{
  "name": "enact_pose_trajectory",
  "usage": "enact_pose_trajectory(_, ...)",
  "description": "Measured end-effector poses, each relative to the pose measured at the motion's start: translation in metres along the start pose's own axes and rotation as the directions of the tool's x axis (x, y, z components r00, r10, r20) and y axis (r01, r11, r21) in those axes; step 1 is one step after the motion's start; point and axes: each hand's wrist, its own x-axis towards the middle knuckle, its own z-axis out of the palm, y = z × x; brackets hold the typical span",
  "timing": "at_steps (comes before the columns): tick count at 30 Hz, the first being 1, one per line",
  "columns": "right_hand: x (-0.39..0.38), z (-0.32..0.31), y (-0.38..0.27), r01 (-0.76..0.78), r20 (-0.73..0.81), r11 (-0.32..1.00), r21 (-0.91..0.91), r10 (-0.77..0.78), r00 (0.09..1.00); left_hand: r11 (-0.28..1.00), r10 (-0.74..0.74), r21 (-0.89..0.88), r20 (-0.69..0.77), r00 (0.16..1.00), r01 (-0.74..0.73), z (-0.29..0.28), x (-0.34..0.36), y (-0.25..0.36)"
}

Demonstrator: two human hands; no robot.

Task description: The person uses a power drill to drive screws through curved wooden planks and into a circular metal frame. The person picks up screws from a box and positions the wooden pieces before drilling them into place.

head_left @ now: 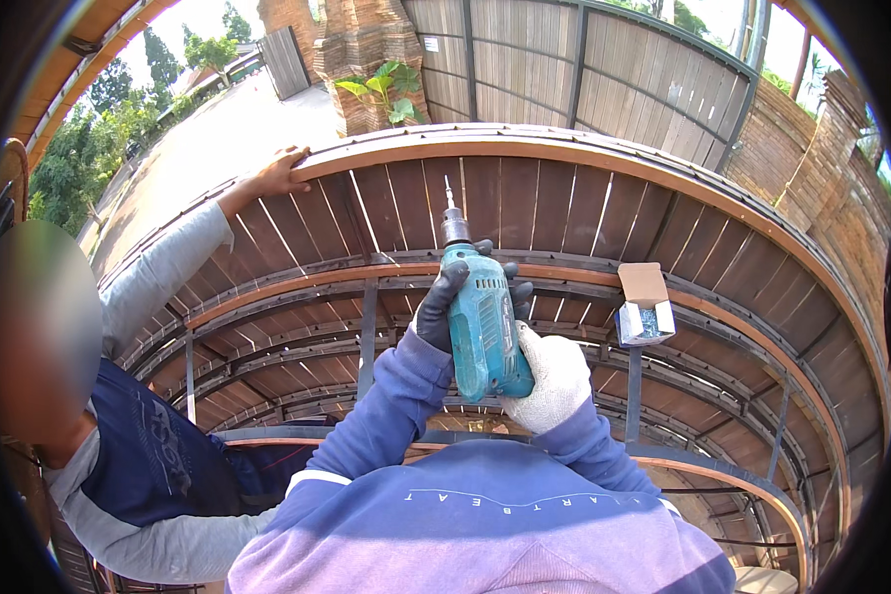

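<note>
Presumably for steadiness, the left hand (440,309) cradles a teal drill (484,322); behind that hand, the right hand (552,379) grasps its rear.

A box (644,286) sits right of the drill (483,322).

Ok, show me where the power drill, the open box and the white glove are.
Power drill (485,322): head view, on the middle of its teal body.
Open box (644,285): head view, on its raised brown flap.
White glove (556,381): head view, on its wide middle part.
</note>
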Motion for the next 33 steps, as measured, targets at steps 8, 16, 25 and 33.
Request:
enact_pose_trajectory(8,0.052,0.04,-0.013,-0.098,0.004,0.994,-0.047,0.098,0.995,0.994,-0.046,-0.106,-0.163,0.986,0.029,-0.04,0.028,0.049)
enact_pose_trajectory(16,0.096,0.061,-0.009,-0.137,-0.024,0.99,-0.032,0.137,0.99,0.993,-0.076,-0.096,-0.138,0.988,0.063,-0.072,0.069,0.081)
enact_pose_trajectory(25,0.118,0.073,-0.002,-0.177,-0.006,0.983,-0.037,0.177,0.984,0.975,-0.135,-0.193,-0.133,0.982,0.108,-0.092,0.086,0.09)
enact_pose_trajectory(33,0.123,0.078,0.003,-0.074,-0.047,0.992,-0.1,0.07,0.996,0.979,-0.118,-0.177,-0.096,0.988,0.1,-0.095,0.091,0.095)
